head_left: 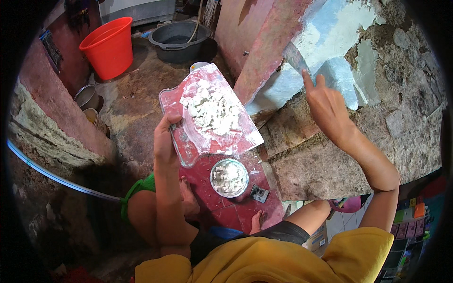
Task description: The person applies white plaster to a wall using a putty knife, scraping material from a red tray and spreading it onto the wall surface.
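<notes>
My left hand (166,137) grips the edge of a red board (177,137) smeared with white paste. A lumpy heap of the white paste (212,111) lies on the board's middle. Out to the right, my right hand (328,106) is closed on a putty knife (296,57), fingers stretched along it. The knife's blade rests against the wall, at the edge of a white and pale blue coated patch (325,37). Below the board, a round tub (229,178) holds more white paste on the red tiles.
An orange-red bucket (108,49) and a dark grey basin (179,42) stand at the back left. Metal pots (87,97) sit by the left wall. A small dark square item (259,193) lies beside the tub. Rough bare masonry (339,146) spreads on the right.
</notes>
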Motion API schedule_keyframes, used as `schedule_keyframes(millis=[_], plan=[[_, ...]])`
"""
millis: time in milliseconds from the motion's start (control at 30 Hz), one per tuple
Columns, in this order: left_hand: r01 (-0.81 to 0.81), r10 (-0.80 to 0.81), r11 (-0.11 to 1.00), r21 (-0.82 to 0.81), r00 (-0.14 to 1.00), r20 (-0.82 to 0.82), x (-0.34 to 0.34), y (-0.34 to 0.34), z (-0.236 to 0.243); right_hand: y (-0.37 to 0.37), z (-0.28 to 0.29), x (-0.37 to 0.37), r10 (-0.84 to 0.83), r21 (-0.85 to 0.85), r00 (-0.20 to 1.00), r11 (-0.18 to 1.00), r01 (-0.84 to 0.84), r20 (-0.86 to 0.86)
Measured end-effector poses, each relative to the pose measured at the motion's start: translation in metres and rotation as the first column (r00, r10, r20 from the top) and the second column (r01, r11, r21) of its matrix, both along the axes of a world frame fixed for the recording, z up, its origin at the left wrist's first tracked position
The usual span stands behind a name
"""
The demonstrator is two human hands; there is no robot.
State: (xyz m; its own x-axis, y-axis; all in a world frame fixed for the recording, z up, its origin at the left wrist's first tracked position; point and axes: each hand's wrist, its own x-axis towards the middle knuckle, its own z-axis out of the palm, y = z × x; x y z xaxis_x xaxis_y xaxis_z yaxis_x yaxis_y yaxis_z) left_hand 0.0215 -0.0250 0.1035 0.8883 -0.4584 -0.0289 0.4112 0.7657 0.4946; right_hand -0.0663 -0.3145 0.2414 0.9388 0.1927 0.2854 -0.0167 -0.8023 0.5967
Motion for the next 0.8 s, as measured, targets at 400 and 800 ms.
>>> schedule_keyframes(millis=[400, 800], plan=[[-0.04, 0.04, 0.999, 0.022, 0.999, -0.019, 0.001, -0.002, 0.001, 0.005, -0.004, -0.009, 0.049, 0.137, 0.993, 0.99, -0.034, -0.103], [0.024, -0.024, 1.0, 0.013, 1.0, 0.003, 0.003, -0.002, -0.004, -0.013, 0.029, 0.0, 0.032, 0.026, 0.999, 0.999, -0.032, 0.007]])
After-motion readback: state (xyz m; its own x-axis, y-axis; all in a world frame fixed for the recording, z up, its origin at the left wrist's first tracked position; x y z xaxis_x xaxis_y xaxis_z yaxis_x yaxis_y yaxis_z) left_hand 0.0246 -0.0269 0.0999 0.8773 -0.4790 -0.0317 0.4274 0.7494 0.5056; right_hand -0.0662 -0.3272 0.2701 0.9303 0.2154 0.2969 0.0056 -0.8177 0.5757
